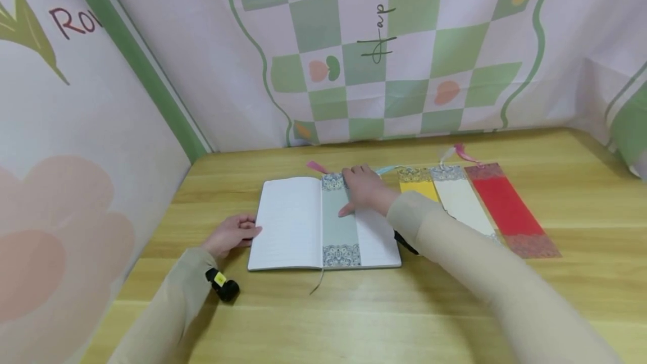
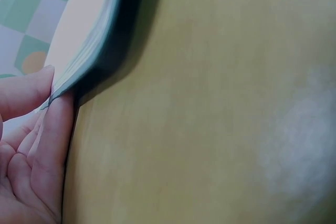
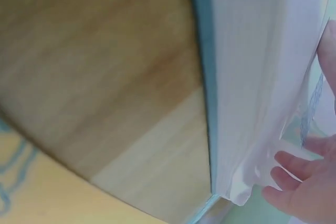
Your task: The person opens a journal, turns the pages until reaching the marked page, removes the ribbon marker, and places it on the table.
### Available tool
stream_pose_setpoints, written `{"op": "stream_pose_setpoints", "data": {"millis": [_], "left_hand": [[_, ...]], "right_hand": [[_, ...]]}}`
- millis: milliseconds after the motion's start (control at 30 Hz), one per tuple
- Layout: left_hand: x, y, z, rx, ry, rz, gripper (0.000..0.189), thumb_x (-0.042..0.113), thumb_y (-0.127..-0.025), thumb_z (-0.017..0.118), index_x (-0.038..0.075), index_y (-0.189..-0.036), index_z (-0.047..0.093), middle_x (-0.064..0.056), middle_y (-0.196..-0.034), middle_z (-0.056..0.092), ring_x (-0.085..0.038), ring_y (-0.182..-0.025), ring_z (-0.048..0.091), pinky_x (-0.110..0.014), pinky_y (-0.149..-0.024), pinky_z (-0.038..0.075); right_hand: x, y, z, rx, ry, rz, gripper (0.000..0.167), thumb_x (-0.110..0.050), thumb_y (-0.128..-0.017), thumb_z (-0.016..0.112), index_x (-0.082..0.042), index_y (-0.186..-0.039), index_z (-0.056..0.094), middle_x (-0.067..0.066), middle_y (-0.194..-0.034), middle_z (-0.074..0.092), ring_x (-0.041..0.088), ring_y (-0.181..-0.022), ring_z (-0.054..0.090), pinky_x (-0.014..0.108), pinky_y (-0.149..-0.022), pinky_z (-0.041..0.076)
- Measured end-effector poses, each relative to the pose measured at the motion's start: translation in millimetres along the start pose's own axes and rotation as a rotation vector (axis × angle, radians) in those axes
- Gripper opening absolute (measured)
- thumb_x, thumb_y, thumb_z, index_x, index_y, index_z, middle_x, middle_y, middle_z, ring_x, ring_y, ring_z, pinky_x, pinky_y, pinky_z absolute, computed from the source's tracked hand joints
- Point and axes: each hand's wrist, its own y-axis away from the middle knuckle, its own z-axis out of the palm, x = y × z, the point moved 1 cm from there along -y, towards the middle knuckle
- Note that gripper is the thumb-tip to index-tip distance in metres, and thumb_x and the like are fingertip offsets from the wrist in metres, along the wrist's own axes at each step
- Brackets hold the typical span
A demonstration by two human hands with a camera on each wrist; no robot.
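An open notebook (image 1: 288,223) with white pages lies on the wooden table. Along its right page, beside the gutter, a grey-green bookmark (image 1: 340,235) with dark lace-patterned ends lies lengthwise. My left hand (image 1: 232,235) pinches the notebook's left edge; the left wrist view shows the thumb above and a finger (image 2: 59,129) below. Over the bookmark's upper part rests my right hand (image 1: 368,189), with fingers near the page's top edge and thumb lower on the bookmark. In the right wrist view its fingers (image 3: 299,174) are spread apart from the thumb.
Right of the notebook lie a yellow bookmark (image 1: 418,187), a white bookmark (image 1: 462,198) and a red bookmark (image 1: 510,204), partly behind my right sleeve. A pink tassel (image 1: 317,167) sticks out above the notebook. A thin ribbon (image 1: 317,282) hangs from its lower edge. Patterned cloth (image 1: 364,89) stands behind the table.
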Motion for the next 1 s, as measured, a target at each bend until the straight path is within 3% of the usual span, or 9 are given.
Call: {"op": "stream_pose_setpoints", "data": {"millis": [200, 367, 533, 633, 733, 867, 1000], "left_hand": [[0.7, 0.4, 0.2, 0.006, -0.003, -0.006, 0.041, 0.010, -0.093, 0.059, -0.005, -0.129, 0.046, -0.006, -0.101, 0.064, -0.010, -0.083, 0.058, -0.025, -0.074, 0.054], [1.3, 1.6, 0.8, 0.004, -0.012, -0.003, 0.041, 0.010, -0.093, 0.059, -0.005, -0.129, 0.046, -0.006, -0.101, 0.063, -0.010, -0.084, 0.057, -0.025, -0.074, 0.054], [2.5, 3.2, 1.6, 0.007, -0.010, 0.004, 0.041, 0.009, -0.093, 0.059, -0.005, -0.129, 0.046, -0.006, -0.099, 0.063, -0.010, -0.083, 0.057, -0.025, -0.073, 0.054], [3.2, 3.6, 2.0, 0.008, -0.008, 0.002, 0.041, 0.009, -0.093, 0.059, -0.005, -0.129, 0.046, -0.005, -0.099, 0.063, -0.010, -0.083, 0.057, -0.025, -0.073, 0.054], [3.5, 3.3, 2.2, 0.010, -0.007, -0.002, 0.041, 0.009, -0.093, 0.059, -0.005, -0.130, 0.046, -0.005, -0.099, 0.063, -0.010, -0.082, 0.057, -0.025, -0.072, 0.054], [3.0, 2.3, 2.4, 0.021, -0.014, -0.007, 0.040, 0.010, -0.093, 0.059, -0.004, -0.129, 0.047, -0.005, -0.098, 0.062, -0.011, -0.083, 0.057, -0.025, -0.073, 0.054], [2.0, 1.7, 2.1, 0.025, -0.021, -0.011, 0.039, 0.009, -0.094, 0.058, -0.004, -0.129, 0.047, -0.006, -0.099, 0.062, -0.011, -0.084, 0.057, -0.025, -0.074, 0.054]], "right_hand": [[-6, 4.9, -1, 0.047, -0.003, 0.007, 0.117, -0.054, -0.061, 0.081, 0.003, -0.146, 0.024, 0.029, -0.143, 0.034, 0.043, -0.132, 0.032, 0.052, -0.109, 0.031], [-5, 5.0, 1, 0.046, -0.160, 0.032, 0.119, -0.042, -0.061, 0.085, 0.000, -0.148, 0.016, 0.035, -0.142, 0.030, 0.046, -0.125, 0.041, 0.053, -0.102, 0.040], [-2, 3.5, 3, 0.045, -0.351, 0.004, 0.115, -0.022, -0.064, 0.087, 0.000, -0.146, 0.010, 0.034, -0.137, 0.041, 0.042, -0.113, 0.054, 0.046, -0.098, 0.046], [2, 4.1, 3, -0.001, -0.489, -0.011, 0.106, -0.010, -0.069, 0.083, -0.002, -0.144, 0.009, 0.034, -0.128, 0.048, 0.034, -0.090, 0.063, 0.038, -0.081, 0.054], [7, 5.5, 4, -0.066, -0.628, -0.003, 0.095, -0.001, -0.075, 0.077, -0.005, -0.143, 0.011, 0.030, -0.111, 0.057, 0.026, -0.072, 0.062, 0.031, -0.066, 0.056], [16, 10.9, 4, -0.148, -0.827, -0.036, 0.080, 0.006, -0.083, 0.066, -0.006, -0.144, 0.015, 0.013, -0.082, 0.057, 0.019, -0.066, 0.060, 0.031, -0.067, 0.057], [30, 16.9, 3, -0.209, -0.971, -0.080, 0.075, 0.008, -0.087, 0.057, -0.006, -0.148, 0.016, 0.005, -0.078, 0.046, 0.016, -0.066, 0.057, 0.033, -0.069, 0.057]]}}
